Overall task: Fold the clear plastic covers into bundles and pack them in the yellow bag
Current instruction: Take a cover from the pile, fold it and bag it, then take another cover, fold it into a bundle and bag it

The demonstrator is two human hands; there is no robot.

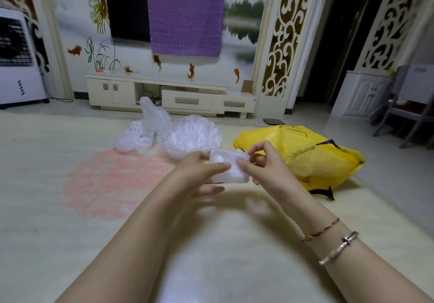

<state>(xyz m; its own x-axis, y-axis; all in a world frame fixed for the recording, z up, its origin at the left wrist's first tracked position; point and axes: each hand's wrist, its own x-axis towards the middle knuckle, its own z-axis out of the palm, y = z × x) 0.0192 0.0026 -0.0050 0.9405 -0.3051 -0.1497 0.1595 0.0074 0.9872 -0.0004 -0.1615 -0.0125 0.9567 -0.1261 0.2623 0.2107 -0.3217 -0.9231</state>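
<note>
While both hands meet at centre frame, I note my left hand [199,169] and right hand [263,162] each pinching a small folded plastic bundle [229,167] between thumb and fingers, held above the floor [70,244]. Loose clear covers [171,131] lie heaped just beyond it. Right of centre, the yellow bag [305,157] lies on the floor, mouth toward the bundle.

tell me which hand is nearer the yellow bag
Right. The right hand pinches the folded plastic bundle just beside the yellow bag; the left hand holds the bundle's far side.
</note>
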